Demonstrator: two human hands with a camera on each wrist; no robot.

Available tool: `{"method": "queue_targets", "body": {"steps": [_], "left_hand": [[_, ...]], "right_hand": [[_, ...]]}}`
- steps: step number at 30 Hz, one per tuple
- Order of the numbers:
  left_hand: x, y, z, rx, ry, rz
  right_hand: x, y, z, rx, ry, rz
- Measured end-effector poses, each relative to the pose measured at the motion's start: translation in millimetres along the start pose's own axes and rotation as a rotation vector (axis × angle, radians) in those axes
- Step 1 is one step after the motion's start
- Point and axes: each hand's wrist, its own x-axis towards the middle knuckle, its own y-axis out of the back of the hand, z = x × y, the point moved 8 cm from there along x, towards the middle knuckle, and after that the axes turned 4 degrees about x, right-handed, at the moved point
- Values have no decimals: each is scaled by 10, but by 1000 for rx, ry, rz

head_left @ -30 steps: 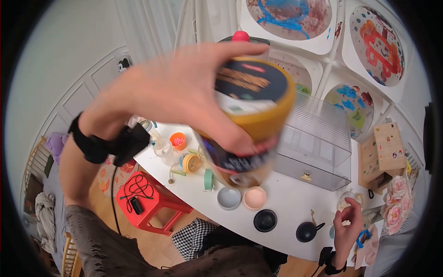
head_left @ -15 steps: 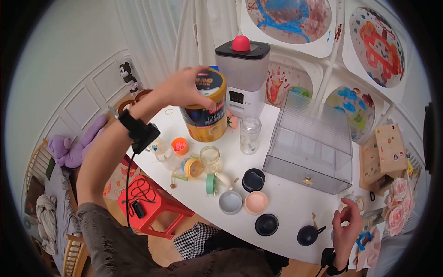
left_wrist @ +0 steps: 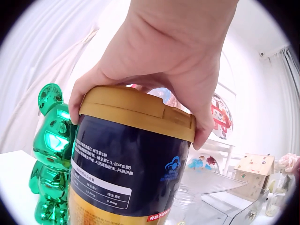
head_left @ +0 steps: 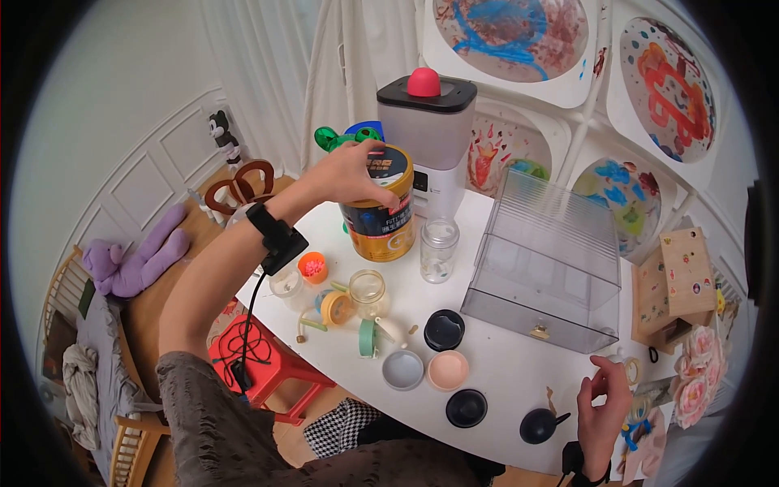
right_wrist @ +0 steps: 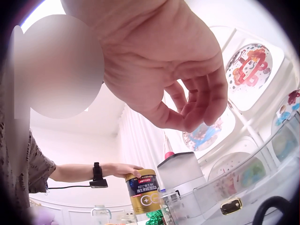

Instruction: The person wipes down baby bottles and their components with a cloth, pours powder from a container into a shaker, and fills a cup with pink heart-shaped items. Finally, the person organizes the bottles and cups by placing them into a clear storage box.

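Note:
My left hand (head_left: pixel 349 173) grips a gold and black canister (head_left: pixel 381 231) from above, thumb and fingers spread round the rim of its gold lid (left_wrist: pixel 136 112). The canister is upright at the back left of the white table, in front of a white dispenser with a red knob on top (head_left: pixel 438 146). Beside it in the left wrist view stands a shiny green bear figure (left_wrist: pixel 51 150). At the table's right edge my right hand (head_left: pixel 603 414) hangs loosely curled and holds nothing. Closest to that hand is a round black item (head_left: pixel 537 425).
A clear display case (head_left: pixel 544 268) stands right of a clear jar (head_left: pixel 439 252). Several cups, lids and bottle parts lie along the front, among them a peach cup (head_left: pixel 448 371) and an orange cup (head_left: pixel 312 266). A wooden house (head_left: pixel 677 276) is at the right.
My left hand has carried the canister from close to the camera away to the table's back left, lowering it beside the dispenser. My right hand stays nearly in place.

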Motion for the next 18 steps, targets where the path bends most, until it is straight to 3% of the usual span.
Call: {"method": "queue_targets", "body": {"steps": [12, 18], "left_hand": [[133, -544, -198, 8, 5, -3], [110, -567, -188, 38, 19, 15]], "right_hand": [[114, -158, 12, 15, -47, -72], [129, -249, 17, 62, -72, -97]]}}
